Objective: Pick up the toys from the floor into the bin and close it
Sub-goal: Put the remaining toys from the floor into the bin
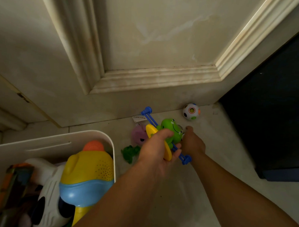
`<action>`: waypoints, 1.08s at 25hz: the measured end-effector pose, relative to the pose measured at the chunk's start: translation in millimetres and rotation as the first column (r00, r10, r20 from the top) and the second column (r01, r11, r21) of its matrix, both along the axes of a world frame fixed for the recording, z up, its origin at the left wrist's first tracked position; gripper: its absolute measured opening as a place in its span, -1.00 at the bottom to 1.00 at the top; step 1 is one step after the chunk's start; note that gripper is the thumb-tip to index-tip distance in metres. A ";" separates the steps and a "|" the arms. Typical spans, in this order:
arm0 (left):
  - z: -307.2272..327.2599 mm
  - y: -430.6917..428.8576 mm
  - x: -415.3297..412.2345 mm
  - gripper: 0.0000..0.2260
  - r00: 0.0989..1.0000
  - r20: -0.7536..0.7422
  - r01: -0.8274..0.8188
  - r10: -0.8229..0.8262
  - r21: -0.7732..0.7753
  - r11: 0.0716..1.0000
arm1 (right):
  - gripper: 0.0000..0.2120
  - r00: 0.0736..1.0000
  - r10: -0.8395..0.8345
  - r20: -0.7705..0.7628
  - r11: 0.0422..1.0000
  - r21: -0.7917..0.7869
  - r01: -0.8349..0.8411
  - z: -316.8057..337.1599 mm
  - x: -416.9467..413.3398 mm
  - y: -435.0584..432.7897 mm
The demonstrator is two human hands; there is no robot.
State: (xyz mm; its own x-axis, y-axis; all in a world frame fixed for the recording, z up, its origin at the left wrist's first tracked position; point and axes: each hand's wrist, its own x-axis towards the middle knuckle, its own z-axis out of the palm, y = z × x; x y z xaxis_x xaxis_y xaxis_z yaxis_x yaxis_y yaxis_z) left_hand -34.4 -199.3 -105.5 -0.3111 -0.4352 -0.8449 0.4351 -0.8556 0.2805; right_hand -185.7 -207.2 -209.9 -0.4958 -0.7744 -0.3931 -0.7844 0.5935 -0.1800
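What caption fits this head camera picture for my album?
Left hand grips a green frog toy near the white bin; right hand reaches beside it.

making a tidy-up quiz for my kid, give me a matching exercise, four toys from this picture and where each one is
1. bright green frog toy
2. white dotted ball
3. yellow and blue toy
4. pink plush

A. inside the white bin
B. on the floor right at the door
C. gripped by the left hand
D. on the floor, partly behind the left hand

Pairs: 1-C, 2-B, 3-A, 4-D
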 end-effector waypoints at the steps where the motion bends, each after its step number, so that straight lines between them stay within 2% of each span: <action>1: 0.2 0.7 0.4 -0.74 1.000 0.001 0.001 -0.001 -0.006 1.000 | -0.69 1.000 0.014 0.008 1.000 0.013 -0.014 0.0 2.5 0.6; 3: 1.2 1.8 2.2 -0.78 1.000 0.004 -0.005 0.005 -0.024 1.000 | -0.79 0.996 -0.023 0.085 1.000 -0.018 0.024 4.8 5.8 3.8; 5: 7.5 4.8 8.4 -0.86 1.000 -0.011 -0.017 0.016 -0.058 0.998 | -0.92 0.961 -0.118 0.249 0.986 -0.088 0.144 14.2 6.7 11.7; 6: 15.0 8.1 13.1 -0.86 1.000 -0.027 -0.007 0.005 -0.091 0.996 | -0.92 0.929 -0.144 0.340 0.973 -0.124 0.196 21.5 7.4 17.2; 8: 35.8 13.1 23.0 -0.80 0.998 -0.060 0.025 -0.035 -0.172 0.985 | -0.79 0.855 -0.141 0.498 0.937 -0.211 0.278 43.9 13.6 27.3; 10: 66.4 16.8 33.1 -0.77 0.996 -0.080 0.024 -0.045 -0.250 0.968 | -0.71 0.798 -0.096 0.595 0.885 -0.317 0.342 77.2 23.6 36.5; 12: 108.2 20.5 45.4 -0.79 0.994 -0.071 0.047 -0.078 -0.363 0.930 | -0.73 0.755 -0.032 0.655 0.832 -0.401 0.384 120.5 36.4 44.5; 15: 172.7 29.2 68.1 -0.77 0.983 0.031 0.172 -0.183 -0.517 0.839 | -0.77 0.726 0.065 0.684 0.787 -0.482 0.384 187.2 55.5 59.9; 21: 260.1 89.3 141.1 -0.76 0.967 0.195 0.254 -0.167 -0.627 0.736 | -0.91 0.709 0.184 0.680 0.831 -0.493 0.258 297.2 110.3 125.2; 27: 273.6 159.6 195.4 -0.85 0.959 0.284 0.176 -0.006 -0.576 0.798 | -0.89 0.704 0.249 0.666 0.888 -0.447 0.109 323.5 173.2 188.9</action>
State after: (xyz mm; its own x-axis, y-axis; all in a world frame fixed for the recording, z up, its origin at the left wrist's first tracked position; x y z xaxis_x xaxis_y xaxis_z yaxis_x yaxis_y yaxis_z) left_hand 161.0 -39.7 168.1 -0.1860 -0.8543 -0.4854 0.2042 -0.5169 0.8314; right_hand -12.5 -18.2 113.7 -0.1573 -0.9631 -0.2182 -0.3607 0.2617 -0.8952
